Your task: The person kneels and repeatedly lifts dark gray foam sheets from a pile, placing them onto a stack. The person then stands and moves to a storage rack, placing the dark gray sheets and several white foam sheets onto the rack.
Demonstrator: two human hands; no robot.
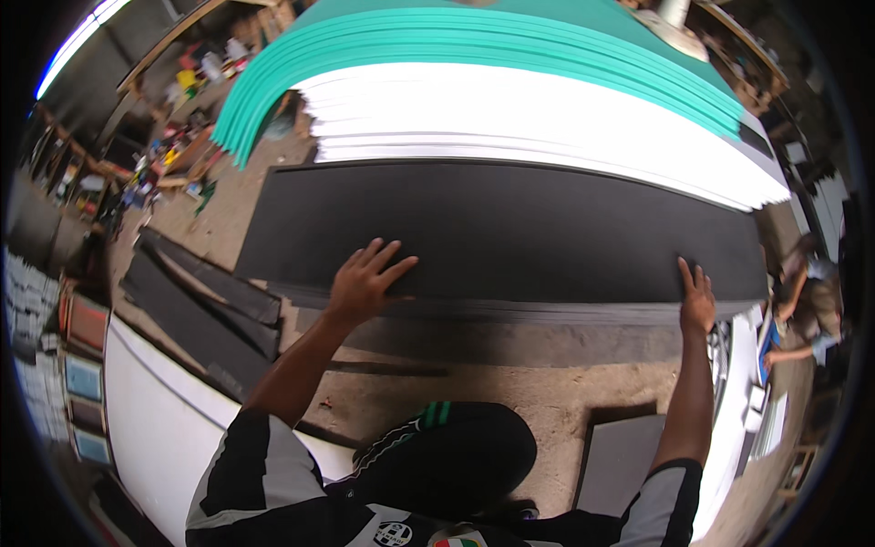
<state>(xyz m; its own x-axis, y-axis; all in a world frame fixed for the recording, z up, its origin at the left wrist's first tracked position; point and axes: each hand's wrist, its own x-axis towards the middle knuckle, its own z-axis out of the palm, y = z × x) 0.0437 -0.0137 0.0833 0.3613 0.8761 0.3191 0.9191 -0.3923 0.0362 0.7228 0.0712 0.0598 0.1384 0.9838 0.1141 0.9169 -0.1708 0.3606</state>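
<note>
Black sheets (529, 232) beneath left hand (363, 284) and right hand (697, 299)

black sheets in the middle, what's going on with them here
A person is bent over a stack of black sheets, with both bare hands on it. The left hand lies with fingers spread on the left part of the top sheet; the right hand is at the near edge toward the right, and whether it has a grip there is hard to tell. Just beyond are white sheets with green sheets over them. Dark strips lie to the left.
</note>
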